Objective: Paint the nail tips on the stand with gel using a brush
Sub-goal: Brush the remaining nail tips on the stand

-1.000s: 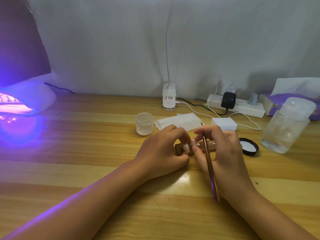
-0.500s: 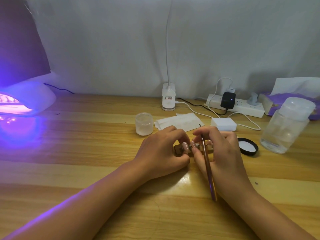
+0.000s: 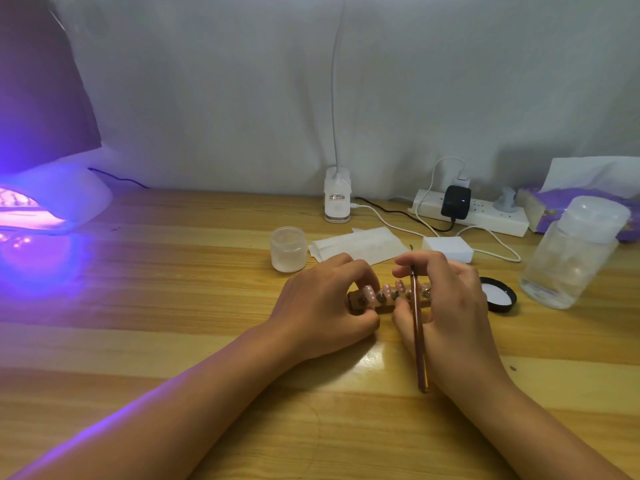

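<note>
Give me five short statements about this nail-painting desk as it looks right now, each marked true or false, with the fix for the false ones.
1. The right hand holds the brush. True.
2. The left hand lies flat on the table, away from the stand. False: its fingers curl round the stand's left end.
3. The small frosted jar stands open, and a black lid lies to the right of the hands. True.
4. The lamp at far left is dark. False: it glows purple.
5. The clear bottle lies on its side. False: it stands upright at right.
</note>
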`<state>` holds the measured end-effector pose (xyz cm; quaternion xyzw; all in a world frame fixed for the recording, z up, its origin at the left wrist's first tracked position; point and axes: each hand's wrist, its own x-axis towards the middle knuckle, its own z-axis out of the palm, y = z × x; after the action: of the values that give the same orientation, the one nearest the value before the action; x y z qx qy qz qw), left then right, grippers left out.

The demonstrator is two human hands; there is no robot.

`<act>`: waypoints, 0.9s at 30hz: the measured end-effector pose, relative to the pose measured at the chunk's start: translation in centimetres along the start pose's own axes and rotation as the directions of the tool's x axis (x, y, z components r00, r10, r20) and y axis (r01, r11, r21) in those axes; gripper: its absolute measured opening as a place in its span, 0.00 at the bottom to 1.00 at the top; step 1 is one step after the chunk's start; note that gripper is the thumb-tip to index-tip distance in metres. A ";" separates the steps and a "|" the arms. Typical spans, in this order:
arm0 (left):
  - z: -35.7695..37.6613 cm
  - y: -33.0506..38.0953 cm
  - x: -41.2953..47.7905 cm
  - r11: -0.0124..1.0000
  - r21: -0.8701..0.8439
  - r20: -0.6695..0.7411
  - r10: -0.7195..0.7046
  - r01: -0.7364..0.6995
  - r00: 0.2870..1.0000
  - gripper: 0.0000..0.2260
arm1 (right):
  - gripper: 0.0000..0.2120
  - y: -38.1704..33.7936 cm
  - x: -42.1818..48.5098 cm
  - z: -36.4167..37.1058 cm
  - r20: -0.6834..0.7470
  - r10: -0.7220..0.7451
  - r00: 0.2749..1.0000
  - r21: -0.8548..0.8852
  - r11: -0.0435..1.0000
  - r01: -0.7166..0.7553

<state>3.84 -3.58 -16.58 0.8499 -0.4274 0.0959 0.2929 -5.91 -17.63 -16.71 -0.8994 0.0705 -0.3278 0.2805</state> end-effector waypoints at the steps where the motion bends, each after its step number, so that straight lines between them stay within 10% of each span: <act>1: 0.0 0.0 0.0 1.000 0.003 -0.001 -0.001 0.001 1.000 0.11 | 0.23 0.0 0.0 0.0 0.004 0.005 1.000 -0.002 1.000 -0.005; 27: 0.3 -0.9 0.5 0.981 -0.069 -0.156 -0.191 0.182 0.969 0.14 | 0.18 0.3 0.1 0.0 0.000 0.023 1.000 -0.022 0.999 -0.023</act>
<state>4.84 -3.65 -16.96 0.8675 -0.3230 0.1249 0.3571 -5.82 -17.90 -16.88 -0.9016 0.0845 -0.3235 0.2744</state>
